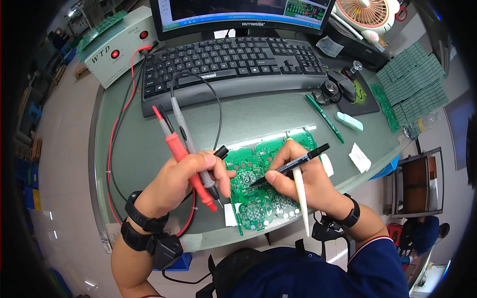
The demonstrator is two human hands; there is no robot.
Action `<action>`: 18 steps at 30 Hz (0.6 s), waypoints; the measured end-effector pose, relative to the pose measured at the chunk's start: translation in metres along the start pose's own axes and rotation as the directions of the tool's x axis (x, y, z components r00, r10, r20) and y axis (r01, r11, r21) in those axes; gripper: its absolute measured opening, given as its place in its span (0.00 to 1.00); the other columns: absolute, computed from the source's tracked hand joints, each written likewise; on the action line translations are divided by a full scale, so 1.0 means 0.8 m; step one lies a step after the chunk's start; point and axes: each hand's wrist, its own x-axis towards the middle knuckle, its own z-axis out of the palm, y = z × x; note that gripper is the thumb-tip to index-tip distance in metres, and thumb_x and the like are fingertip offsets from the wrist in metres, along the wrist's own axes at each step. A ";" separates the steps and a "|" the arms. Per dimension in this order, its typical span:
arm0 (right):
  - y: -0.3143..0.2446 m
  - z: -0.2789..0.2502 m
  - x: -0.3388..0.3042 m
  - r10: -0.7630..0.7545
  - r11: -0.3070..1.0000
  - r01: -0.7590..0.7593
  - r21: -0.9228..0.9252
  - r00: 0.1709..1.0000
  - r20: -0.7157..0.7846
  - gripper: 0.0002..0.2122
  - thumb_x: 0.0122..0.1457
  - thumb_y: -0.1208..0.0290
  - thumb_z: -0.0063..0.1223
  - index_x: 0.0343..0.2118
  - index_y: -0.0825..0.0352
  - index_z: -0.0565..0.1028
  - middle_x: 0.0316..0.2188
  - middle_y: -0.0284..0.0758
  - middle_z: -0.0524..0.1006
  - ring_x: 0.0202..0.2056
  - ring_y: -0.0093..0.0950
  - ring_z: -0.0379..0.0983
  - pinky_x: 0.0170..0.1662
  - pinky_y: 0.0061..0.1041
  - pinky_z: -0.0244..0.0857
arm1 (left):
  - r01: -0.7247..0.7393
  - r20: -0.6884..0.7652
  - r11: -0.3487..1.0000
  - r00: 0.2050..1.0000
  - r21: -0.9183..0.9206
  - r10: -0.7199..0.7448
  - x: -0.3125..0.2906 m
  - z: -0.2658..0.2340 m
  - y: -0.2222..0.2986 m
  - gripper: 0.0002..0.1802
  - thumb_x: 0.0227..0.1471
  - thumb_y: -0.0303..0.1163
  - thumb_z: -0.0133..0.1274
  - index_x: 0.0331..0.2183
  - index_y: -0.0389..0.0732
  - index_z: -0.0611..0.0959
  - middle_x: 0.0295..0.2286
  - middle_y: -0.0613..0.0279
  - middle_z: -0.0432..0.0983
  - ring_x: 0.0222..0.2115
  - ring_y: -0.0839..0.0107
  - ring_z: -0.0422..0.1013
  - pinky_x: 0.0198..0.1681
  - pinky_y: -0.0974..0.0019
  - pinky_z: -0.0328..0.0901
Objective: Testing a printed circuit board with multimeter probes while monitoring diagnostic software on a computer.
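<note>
My left hand [166,186] is closed around a red test probe [176,148] and a grey test probe [185,126], their tips angled down beside the board's left edge. A short black cylinder, perhaps a pen cap [221,151], also sticks out of it. My right hand [318,185] grips a black marker pen [300,161], its point on or just above the circuit board. A slim white stick [301,201] is tucked in the same hand. Under both hands, the green circuit board panel [256,213] lies flat on the table, its upper right partly hidden by my right hand.
Behind the board are a black keyboard [233,62] and a monitor [238,15]. A white box with red switches [121,49] stands far left, wired to a red lead. Rightward are a green pen [324,118], correction tape [349,121], a mouse [343,84] and stacked green boards [412,82].
</note>
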 end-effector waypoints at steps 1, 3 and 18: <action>-0.005 0.000 -0.002 -0.018 0.999 0.021 -0.045 0.998 0.058 0.09 0.54 0.72 0.61 0.28 0.68 0.70 0.23 0.33 0.69 0.22 0.20 0.65 0.26 0.22 0.58 | -0.002 0.001 1.000 1.000 0.001 0.002 0.000 0.000 0.000 0.26 0.58 0.39 0.32 0.22 0.32 0.79 0.21 0.52 0.75 0.28 0.64 0.71 0.59 0.46 0.58; -0.008 0.003 -0.004 -0.069 0.993 0.080 -0.089 0.990 0.122 0.09 0.54 0.73 0.60 0.28 0.68 0.70 0.23 0.32 0.70 0.22 0.20 0.66 0.25 0.22 0.59 | -0.008 0.002 1.000 1.000 0.009 0.008 0.000 0.001 0.000 0.26 0.58 0.38 0.32 0.22 0.32 0.79 0.21 0.51 0.75 0.28 0.63 0.71 0.59 0.45 0.59; -0.023 -0.024 -0.030 0.011 1.000 -0.009 -0.023 0.996 0.085 0.07 0.56 0.76 0.55 0.37 0.67 0.74 0.27 0.33 0.76 0.27 0.25 0.73 0.30 0.23 0.65 | -0.026 0.065 0.998 0.997 -0.053 0.029 0.000 -0.010 -0.009 0.24 0.59 0.36 0.33 0.26 0.30 0.80 0.26 0.52 0.78 0.32 0.66 0.73 0.60 0.54 0.58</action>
